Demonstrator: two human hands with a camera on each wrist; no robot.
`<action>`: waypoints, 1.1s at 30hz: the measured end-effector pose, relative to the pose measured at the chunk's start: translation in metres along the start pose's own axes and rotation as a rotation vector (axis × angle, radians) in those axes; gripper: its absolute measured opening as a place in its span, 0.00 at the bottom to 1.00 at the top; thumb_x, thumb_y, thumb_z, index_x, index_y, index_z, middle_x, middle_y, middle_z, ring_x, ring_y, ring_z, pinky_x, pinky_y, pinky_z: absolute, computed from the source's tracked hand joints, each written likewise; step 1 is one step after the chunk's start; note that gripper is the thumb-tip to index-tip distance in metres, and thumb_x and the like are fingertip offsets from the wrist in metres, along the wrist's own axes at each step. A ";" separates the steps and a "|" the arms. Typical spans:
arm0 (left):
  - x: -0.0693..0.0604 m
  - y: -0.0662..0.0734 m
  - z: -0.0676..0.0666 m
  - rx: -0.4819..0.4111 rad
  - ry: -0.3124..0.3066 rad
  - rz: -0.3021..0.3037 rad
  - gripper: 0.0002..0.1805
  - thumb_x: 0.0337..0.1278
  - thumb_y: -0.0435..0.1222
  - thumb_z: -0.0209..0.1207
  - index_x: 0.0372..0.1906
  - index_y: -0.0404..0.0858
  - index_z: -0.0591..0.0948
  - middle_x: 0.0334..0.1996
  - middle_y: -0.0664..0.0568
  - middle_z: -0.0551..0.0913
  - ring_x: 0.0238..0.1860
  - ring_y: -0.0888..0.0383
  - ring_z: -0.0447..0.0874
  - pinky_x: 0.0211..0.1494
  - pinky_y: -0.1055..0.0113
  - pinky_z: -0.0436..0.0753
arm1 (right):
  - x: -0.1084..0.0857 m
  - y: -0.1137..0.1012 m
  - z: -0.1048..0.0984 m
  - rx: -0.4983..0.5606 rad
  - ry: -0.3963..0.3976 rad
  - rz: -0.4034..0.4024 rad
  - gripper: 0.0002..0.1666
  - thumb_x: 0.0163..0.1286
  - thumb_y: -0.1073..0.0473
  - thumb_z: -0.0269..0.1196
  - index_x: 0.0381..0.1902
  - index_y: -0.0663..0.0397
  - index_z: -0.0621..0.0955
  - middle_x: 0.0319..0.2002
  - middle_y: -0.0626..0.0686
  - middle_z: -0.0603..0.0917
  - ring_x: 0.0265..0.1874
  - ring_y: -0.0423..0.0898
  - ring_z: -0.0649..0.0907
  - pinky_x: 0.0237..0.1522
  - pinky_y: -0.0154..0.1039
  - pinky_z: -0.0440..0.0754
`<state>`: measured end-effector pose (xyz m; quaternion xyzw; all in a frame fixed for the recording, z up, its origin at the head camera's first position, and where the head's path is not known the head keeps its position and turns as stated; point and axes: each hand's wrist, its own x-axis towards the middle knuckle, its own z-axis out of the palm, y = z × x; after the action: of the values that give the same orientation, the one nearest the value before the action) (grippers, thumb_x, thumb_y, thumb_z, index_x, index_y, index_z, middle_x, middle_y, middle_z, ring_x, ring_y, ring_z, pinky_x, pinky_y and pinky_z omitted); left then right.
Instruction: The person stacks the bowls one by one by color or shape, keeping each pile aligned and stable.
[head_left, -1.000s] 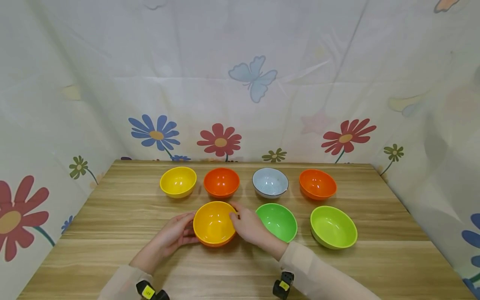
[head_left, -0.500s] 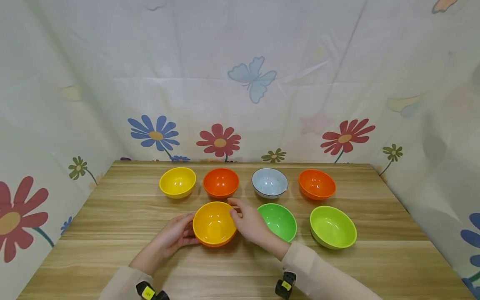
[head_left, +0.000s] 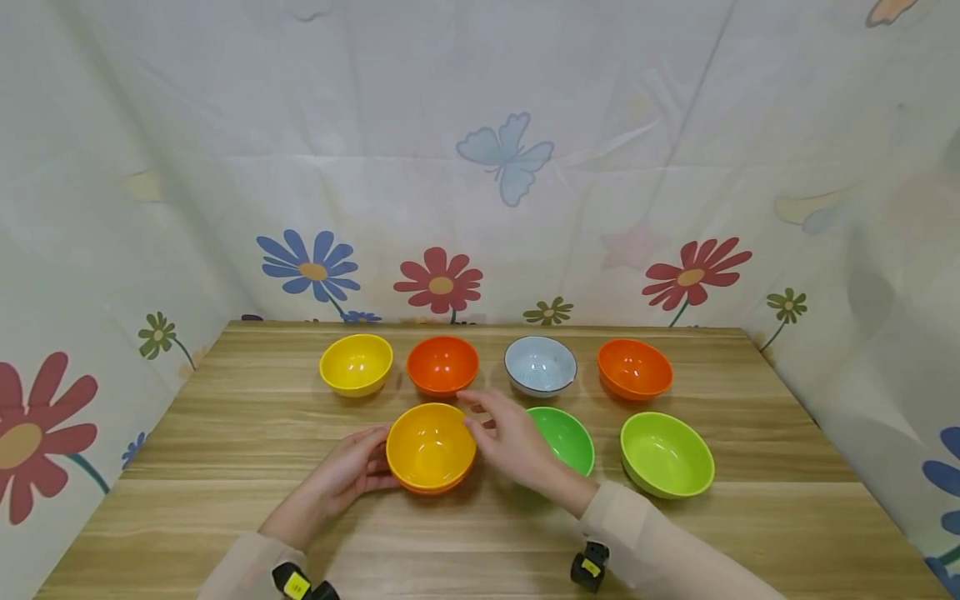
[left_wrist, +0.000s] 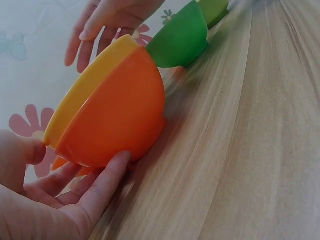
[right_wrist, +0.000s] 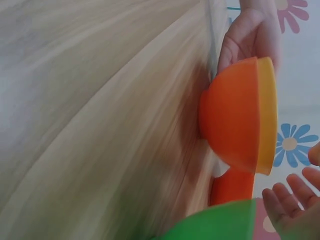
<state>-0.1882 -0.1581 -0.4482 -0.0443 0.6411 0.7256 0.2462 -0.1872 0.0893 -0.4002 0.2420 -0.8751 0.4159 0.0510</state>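
A deep-yellow bowl (head_left: 431, 446) sits nested inside an orange bowl (left_wrist: 120, 110), which stands on the table. My left hand (head_left: 350, 468) holds this pair from the left, the thumb at the yellow rim and the fingers against the orange side, as the left wrist view shows. To the right of the pair is my right hand (head_left: 517, 443), its fingers loosely bent and apart from the rim; in the right wrist view this hand (right_wrist: 300, 205) holds nothing. It partly covers the green bowl (head_left: 567, 442) in the head view.
Along the back of the wooden table (head_left: 247, 417) stand a yellow bowl (head_left: 356, 365), an orange-red bowl (head_left: 442, 367), a pale blue bowl (head_left: 540, 366) and another orange-red bowl (head_left: 635, 369). A lime bowl (head_left: 667, 455) is at the right. A flowered cloth hangs behind.
My right hand has let go of the nested bowls' right rim and moved a little to the right, covering more of the green bowl. My left hand and the bowls have stayed in place.
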 end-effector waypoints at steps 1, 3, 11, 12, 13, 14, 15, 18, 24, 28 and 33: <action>0.000 0.000 0.000 -0.001 -0.002 0.001 0.27 0.70 0.44 0.40 0.66 0.32 0.61 0.57 0.40 0.73 0.45 0.54 0.79 0.50 0.53 0.80 | -0.001 0.001 -0.001 -0.006 0.005 -0.016 0.21 0.64 0.63 0.58 0.57 0.51 0.74 0.51 0.51 0.78 0.47 0.46 0.79 0.44 0.37 0.82; 0.000 0.000 0.000 -0.005 -0.005 0.002 0.27 0.70 0.44 0.40 0.66 0.31 0.61 0.56 0.40 0.73 0.45 0.54 0.79 0.50 0.53 0.80 | -0.003 0.004 -0.003 -0.016 0.022 -0.052 0.21 0.64 0.64 0.59 0.55 0.52 0.75 0.51 0.51 0.78 0.46 0.47 0.80 0.43 0.38 0.82; -0.001 0.000 -0.001 -0.009 -0.011 -0.001 0.28 0.70 0.44 0.41 0.65 0.31 0.61 0.53 0.43 0.76 0.44 0.54 0.79 0.50 0.53 0.80 | -0.009 0.016 -0.013 -0.177 0.125 -0.190 0.20 0.60 0.65 0.63 0.51 0.51 0.79 0.43 0.47 0.80 0.41 0.42 0.78 0.40 0.35 0.80; -0.001 0.000 -0.001 -0.010 -0.009 -0.002 0.27 0.70 0.44 0.41 0.65 0.31 0.62 0.53 0.43 0.76 0.44 0.54 0.79 0.49 0.53 0.80 | -0.010 0.018 -0.014 -0.199 0.140 -0.210 0.19 0.59 0.65 0.64 0.50 0.51 0.79 0.42 0.47 0.80 0.40 0.42 0.78 0.39 0.35 0.80; 0.000 0.000 -0.001 -0.009 -0.008 -0.003 0.27 0.70 0.44 0.41 0.65 0.31 0.62 0.53 0.43 0.76 0.44 0.54 0.79 0.50 0.53 0.80 | -0.011 0.019 -0.016 -0.220 0.151 -0.230 0.19 0.58 0.65 0.64 0.49 0.52 0.80 0.42 0.47 0.80 0.40 0.41 0.77 0.39 0.34 0.79; 0.000 0.000 -0.001 -0.008 -0.006 -0.003 0.27 0.70 0.44 0.41 0.65 0.31 0.62 0.53 0.42 0.76 0.44 0.54 0.79 0.49 0.53 0.80 | -0.012 0.021 -0.017 -0.237 0.161 -0.252 0.18 0.58 0.66 0.65 0.48 0.52 0.80 0.41 0.47 0.80 0.40 0.42 0.77 0.39 0.35 0.79; 0.000 0.000 -0.001 -0.007 -0.005 -0.003 0.27 0.70 0.44 0.40 0.65 0.31 0.62 0.53 0.42 0.76 0.44 0.54 0.79 0.50 0.53 0.80 | -0.012 0.022 -0.018 -0.254 0.170 -0.273 0.18 0.57 0.66 0.65 0.47 0.52 0.80 0.41 0.48 0.80 0.40 0.42 0.78 0.39 0.35 0.79; 0.000 0.000 0.000 -0.007 -0.003 -0.004 0.27 0.70 0.44 0.40 0.65 0.31 0.62 0.54 0.42 0.76 0.44 0.54 0.79 0.50 0.53 0.80 | -0.014 0.028 -0.022 -0.305 0.181 -0.313 0.18 0.54 0.67 0.67 0.45 0.52 0.81 0.40 0.48 0.80 0.41 0.44 0.78 0.41 0.37 0.79; 0.000 0.001 -0.001 -0.011 -0.019 0.001 0.28 0.70 0.44 0.41 0.66 0.30 0.60 0.52 0.44 0.77 0.43 0.55 0.79 0.50 0.53 0.80 | -0.018 0.039 -0.033 -0.368 0.178 -0.314 0.18 0.53 0.67 0.68 0.43 0.53 0.81 0.41 0.49 0.80 0.42 0.46 0.78 0.46 0.40 0.78; -0.001 0.002 -0.001 -0.009 -0.025 -0.001 0.28 0.69 0.45 0.41 0.66 0.30 0.60 0.52 0.44 0.77 0.44 0.55 0.79 0.50 0.53 0.80 | -0.022 0.044 -0.040 -0.400 0.180 -0.290 0.17 0.53 0.67 0.67 0.42 0.53 0.81 0.40 0.49 0.80 0.42 0.46 0.78 0.46 0.40 0.78; -0.001 0.002 0.000 -0.007 -0.002 -0.006 0.27 0.69 0.44 0.41 0.65 0.31 0.62 0.52 0.43 0.76 0.44 0.54 0.79 0.50 0.53 0.80 | -0.027 0.050 -0.048 -0.426 0.189 -0.255 0.17 0.53 0.66 0.67 0.42 0.54 0.81 0.40 0.50 0.80 0.41 0.47 0.78 0.45 0.42 0.78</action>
<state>-0.1880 -0.1584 -0.4460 -0.0465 0.6380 0.7272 0.2490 -0.1923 0.1620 -0.4120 0.2941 -0.8967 0.2335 0.2344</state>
